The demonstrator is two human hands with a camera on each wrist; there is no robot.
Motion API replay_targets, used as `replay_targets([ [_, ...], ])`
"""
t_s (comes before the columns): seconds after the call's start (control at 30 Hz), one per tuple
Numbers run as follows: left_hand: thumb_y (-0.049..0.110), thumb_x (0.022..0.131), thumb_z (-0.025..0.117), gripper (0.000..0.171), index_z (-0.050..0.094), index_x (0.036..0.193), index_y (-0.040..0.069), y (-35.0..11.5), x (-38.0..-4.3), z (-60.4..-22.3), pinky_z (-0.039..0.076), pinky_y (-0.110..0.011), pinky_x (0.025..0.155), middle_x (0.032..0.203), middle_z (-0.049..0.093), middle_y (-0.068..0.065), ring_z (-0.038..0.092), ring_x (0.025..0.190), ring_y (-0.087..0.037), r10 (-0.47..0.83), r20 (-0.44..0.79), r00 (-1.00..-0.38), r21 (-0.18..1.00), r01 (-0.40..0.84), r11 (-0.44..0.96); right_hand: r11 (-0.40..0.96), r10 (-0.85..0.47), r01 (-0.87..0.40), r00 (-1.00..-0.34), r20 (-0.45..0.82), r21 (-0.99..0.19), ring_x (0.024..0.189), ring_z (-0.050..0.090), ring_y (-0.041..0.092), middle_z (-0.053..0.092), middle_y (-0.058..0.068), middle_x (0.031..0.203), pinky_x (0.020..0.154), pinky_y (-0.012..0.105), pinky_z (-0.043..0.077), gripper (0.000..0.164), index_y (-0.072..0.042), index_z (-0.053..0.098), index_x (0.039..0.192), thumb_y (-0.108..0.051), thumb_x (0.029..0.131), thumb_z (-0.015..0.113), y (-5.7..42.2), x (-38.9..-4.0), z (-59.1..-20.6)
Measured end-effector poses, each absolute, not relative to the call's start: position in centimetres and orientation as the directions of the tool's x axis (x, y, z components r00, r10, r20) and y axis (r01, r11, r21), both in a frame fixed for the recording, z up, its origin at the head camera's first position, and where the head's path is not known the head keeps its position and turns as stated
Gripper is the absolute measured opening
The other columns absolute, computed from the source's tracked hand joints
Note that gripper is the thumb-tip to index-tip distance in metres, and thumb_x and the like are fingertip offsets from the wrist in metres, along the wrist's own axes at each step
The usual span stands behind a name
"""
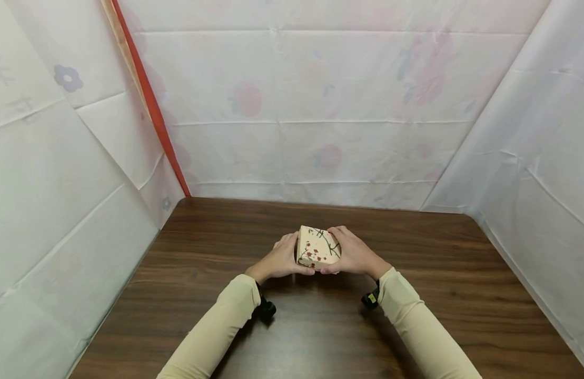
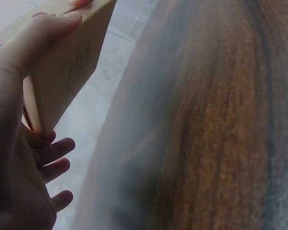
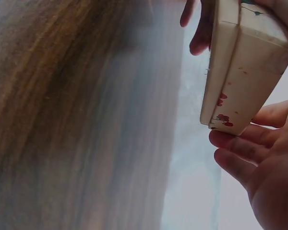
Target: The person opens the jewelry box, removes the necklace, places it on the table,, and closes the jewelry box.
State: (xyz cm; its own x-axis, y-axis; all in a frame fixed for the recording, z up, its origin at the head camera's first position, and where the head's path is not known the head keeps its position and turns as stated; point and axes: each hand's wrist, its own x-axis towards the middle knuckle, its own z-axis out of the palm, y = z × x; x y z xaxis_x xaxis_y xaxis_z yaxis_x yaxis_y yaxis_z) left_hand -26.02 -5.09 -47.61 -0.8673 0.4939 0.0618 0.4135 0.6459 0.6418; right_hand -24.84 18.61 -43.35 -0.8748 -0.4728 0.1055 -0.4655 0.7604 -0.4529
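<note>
left hand (image 2: 19,155): grips cream box (image 2: 67,72) | thumb (image 2: 45,33): on edge | tabletop (image 2: 216,115): brown wood-grain

Cream sleeves (image 1: 215,327), black wrist cameras (image 1: 268,309); yellow label (image 1: 372,298), apparently.

Head view looks down; 2 close wrist views share the box (image 2: 69,72).

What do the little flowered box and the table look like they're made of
The box looks like stiff cardboard, perhaps under matte printed paper: crisp edges, flat blossom pattern. The table could be wood or wood-look laminate, softly glossy: streaked brown grain, pale reflection.
</note>
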Motion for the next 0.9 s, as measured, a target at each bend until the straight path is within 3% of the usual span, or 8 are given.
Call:
replay_targets([
  [0.27,0.057,0.066,0.082,0.114,0.028,0.151,0.005,-6.0,-25.8,-48.2,0.027,-0.056,0.113,0.15,0.039,-0.016,0.034,0.14,-0.031,0.427,0.034,-0.904,0.636,0.349,0.688,0.764,-0.421,-0.422,-0.899,0.119,-0.487,0.101,0.053,0.023,0.045,0.014,0.137,0.084,0.042,0.047,0.109,-0.008,0.037,0.147,-0.059,0.062,0.083,19.8,-25.1,-41.8],
  [0.53,0.061,0.068,0.079,0.118,0.021,0.155,0.005,-6.1,-25.9,-49.0,0.023,-0.058,0.114,0.155,0.032,-0.018,0.029,0.144,-0.034,0.401,0.034,-0.916,0.668,0.319,0.673,0.753,-0.438,-0.429,-0.892,0.107,-0.498,0.112,0.052,0.027,0.04,0.017,0.143,0.091,0.046,0.046,0.113,-0.006,0.032,0.15,-0.058,0.064,0.083,20.0,-25.0,-41.8],
  [0.9,0.058,0.069,0.08,0.118,0.02,0.155,0.004,-6.2,-25.8,-49.0,0.022,-0.059,0.115,0.156,0.031,-0.019,0.028,0.145,-0.034,0.379,0.043,-0.924,0.667,0.309,0.678,0.759,-0.426,-0.444,-0.892,0.152,-0.476,0.113,0.052,0.029,0.04,0.018,0.143,0.092,0.048,0.046,0.112,-0.006,0.034,0.149,-0.054,0.062,0.086,19.7,-25.0,-41.7],
])
